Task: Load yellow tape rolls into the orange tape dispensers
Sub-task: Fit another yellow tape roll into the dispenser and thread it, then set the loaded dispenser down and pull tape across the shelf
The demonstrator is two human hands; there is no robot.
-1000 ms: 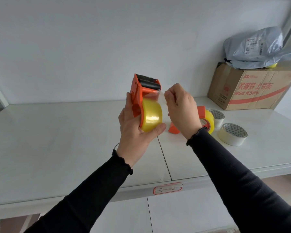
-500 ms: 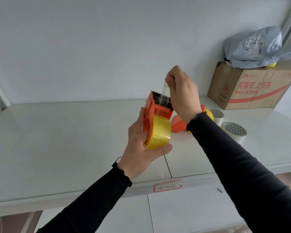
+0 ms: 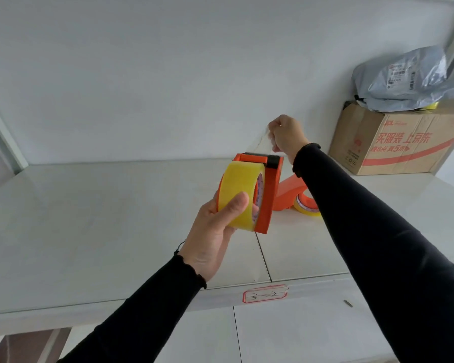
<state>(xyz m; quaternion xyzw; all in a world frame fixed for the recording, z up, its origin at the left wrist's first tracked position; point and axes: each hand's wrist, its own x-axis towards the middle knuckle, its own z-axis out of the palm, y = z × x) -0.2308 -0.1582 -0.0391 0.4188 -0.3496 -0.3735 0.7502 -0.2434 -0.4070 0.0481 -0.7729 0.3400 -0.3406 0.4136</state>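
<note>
My left hand point(image 3: 215, 229) grips an orange tape dispenser point(image 3: 269, 195) with a yellow tape roll point(image 3: 240, 195) mounted in it, held above the white shelf point(image 3: 89, 218). My thumb presses on the roll's face. My right hand point(image 3: 286, 137) is raised behind the dispenser's top and pinches the clear free end of the tape point(image 3: 262, 142), which stretches up from the cutter. A second orange dispenser point(image 3: 288, 192) with a yellow roll point(image 3: 306, 208) lies on the shelf behind, partly hidden by my right forearm.
A cardboard box point(image 3: 393, 148) with red print stands at the back right, with a grey plastic mailer bag point(image 3: 404, 79) on top. A red-bordered label point(image 3: 264, 294) is stuck on the shelf's front edge. A white wall closes the back.
The dispenser has turned in my left hand so the roll's face points toward me. My right hand has pulled the tape end farther up and to the right.
</note>
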